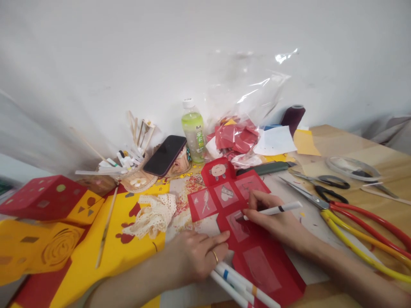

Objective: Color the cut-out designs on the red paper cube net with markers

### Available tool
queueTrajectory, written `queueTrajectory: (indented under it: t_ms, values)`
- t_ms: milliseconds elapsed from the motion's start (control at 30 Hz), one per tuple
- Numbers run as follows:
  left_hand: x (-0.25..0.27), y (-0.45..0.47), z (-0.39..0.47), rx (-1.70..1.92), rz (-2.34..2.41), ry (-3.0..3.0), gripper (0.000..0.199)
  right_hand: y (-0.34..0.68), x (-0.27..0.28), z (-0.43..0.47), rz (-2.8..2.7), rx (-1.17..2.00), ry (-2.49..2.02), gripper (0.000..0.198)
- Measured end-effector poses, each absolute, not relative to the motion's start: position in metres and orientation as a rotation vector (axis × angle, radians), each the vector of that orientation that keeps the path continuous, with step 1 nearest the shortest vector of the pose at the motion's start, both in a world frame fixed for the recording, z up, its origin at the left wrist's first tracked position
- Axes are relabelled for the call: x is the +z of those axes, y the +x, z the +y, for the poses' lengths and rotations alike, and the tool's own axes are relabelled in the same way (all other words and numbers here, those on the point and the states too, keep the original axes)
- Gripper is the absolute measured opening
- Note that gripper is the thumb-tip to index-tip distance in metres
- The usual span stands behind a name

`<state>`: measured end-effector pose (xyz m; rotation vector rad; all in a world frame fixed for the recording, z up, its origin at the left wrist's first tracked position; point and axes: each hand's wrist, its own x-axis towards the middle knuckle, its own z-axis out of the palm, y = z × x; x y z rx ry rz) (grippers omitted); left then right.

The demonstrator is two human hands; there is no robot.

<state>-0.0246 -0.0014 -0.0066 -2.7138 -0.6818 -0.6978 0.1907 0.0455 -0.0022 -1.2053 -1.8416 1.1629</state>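
Note:
A red cut-out card (269,252), shaped like an unfolded box, lies flat with pale panels, some bearing drawings such as an animal face (218,170) and a heart-like shape. My right hand (268,214) is closed around a white marker (285,208), its tip at the card's middle panel (237,225). My left hand (199,252), with a ring on one finger, is closed over several white markers (240,282) with coloured bands; its index finger reaches the card's left edge. How the fingers wrap those markers is partly hidden.
Large scissors (340,214) with red and yellow handles and black-handled scissors (327,182) lie right. Behind stand a drink bottle (193,132), a phone (165,155) and a plastic bag with red scraps (236,137). Left are lace (152,216), yellow card (86,256) and a red box (48,199).

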Motion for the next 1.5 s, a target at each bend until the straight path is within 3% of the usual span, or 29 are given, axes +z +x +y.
queueTrajectory:
  t_ms: [967,1500]
  values:
    - [-0.0115,-0.0306,-0.0035,-0.602,-0.710,-2.769,0.020,0.1916,-0.0010,0.0455,-1.880,1.135,-1.221,0.023]
    - [-0.0080,-0.0278,-0.0027,-0.648,-0.695,-2.759,0.029,0.1914,-0.0005,0.0458,-1.823,1.119,-1.235,0.023]
